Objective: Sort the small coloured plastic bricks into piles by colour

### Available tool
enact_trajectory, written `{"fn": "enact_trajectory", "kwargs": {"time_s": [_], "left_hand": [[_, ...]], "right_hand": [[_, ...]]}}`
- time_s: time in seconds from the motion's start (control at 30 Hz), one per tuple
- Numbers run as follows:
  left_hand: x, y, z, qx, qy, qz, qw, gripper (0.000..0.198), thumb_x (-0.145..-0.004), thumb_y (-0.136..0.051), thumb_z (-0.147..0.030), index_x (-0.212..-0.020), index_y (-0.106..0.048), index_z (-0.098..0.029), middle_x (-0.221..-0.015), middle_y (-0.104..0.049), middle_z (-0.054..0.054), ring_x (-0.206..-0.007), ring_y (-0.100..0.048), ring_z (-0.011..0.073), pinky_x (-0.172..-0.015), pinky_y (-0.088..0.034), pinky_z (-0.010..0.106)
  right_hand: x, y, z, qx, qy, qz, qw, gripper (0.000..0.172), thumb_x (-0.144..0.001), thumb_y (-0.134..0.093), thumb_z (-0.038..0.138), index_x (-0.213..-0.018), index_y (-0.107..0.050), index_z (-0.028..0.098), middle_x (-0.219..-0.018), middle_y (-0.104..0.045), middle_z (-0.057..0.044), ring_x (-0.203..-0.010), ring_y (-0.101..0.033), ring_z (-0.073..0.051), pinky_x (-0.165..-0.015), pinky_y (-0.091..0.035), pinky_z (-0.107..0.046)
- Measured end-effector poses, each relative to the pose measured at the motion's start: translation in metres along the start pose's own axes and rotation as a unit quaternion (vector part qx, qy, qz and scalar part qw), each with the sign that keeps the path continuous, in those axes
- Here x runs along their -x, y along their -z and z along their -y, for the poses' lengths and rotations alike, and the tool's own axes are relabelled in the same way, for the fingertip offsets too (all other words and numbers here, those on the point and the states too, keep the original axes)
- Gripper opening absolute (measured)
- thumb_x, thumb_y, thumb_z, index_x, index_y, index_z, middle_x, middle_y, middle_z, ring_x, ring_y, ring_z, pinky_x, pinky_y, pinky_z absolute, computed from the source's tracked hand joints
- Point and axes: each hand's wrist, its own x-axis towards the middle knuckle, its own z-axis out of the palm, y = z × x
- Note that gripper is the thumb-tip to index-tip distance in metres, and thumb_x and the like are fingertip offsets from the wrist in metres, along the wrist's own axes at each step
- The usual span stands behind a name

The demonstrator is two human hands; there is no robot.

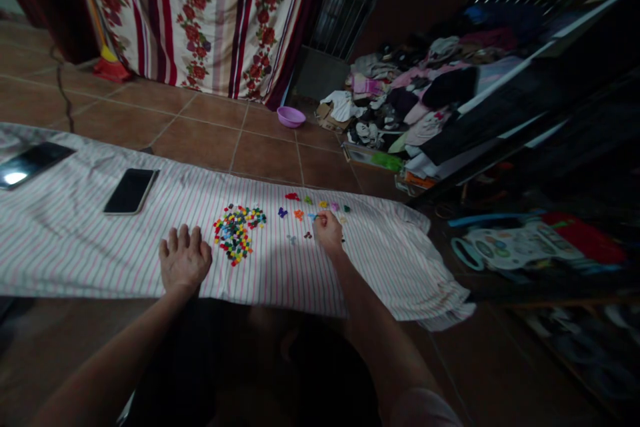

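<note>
My left hand (185, 259) lies flat on the striped cloth (150, 260), fingers spread, just left of a mixed heap of small coloured beads or blocks (233, 233). To the right of that heap are little piles sorted by colour: red (292, 197), purple (283, 212), orange (299, 215), grey (291, 239), yellow (323, 204), pink (335, 206) and dark green (347, 209) among them. My right hand (329, 230) is over these piles with fingers pinched together, beside a light blue pile (312, 216). Whatever its fingertips hold is too small to make out.
A phone (130, 191) and a larger dark-screened device (33, 163) lie on the cloth at left. Beyond it, a purple basin (291, 117) sits on the tiled floor before a floral curtain (200, 20). Clothes (400, 93) are heaped at right.
</note>
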Motion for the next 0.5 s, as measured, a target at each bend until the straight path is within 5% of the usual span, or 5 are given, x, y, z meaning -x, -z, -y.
{"fn": "enact_trajectory", "kwargs": {"time_s": [0.27,0.5], "left_hand": [[0.000,-0.001,0.001,0.011,0.005,0.007,1.000,0.054,-0.090,-0.031,-0.035,-0.135,-0.053,-0.014,-0.146,-0.046,0.017,-0.142,-0.030,0.0338,-0.115,-0.020,0.053],[-0.001,-0.003,0.002,0.000,-0.003,0.008,1.000,0.055,-0.091,-0.029,-0.037,-0.134,-0.054,-0.013,-0.146,-0.046,0.017,-0.142,-0.030,0.0353,-0.114,-0.022,0.054]], "right_hand": [[-0.035,0.037,-0.053,0.069,-0.105,-0.030,0.992,0.029,-0.074,-0.045,0.024,-0.089,-0.069,0.017,-0.085,-0.069,-0.009,-0.080,-0.062,-0.021,-0.079,-0.047,-0.033],[-0.056,0.046,-0.090,0.094,-0.152,-0.054,0.982,0.034,-0.074,-0.043,0.022,-0.094,-0.069,0.014,-0.085,-0.069,-0.012,-0.081,-0.064,-0.024,-0.078,-0.047,-0.034]]}}
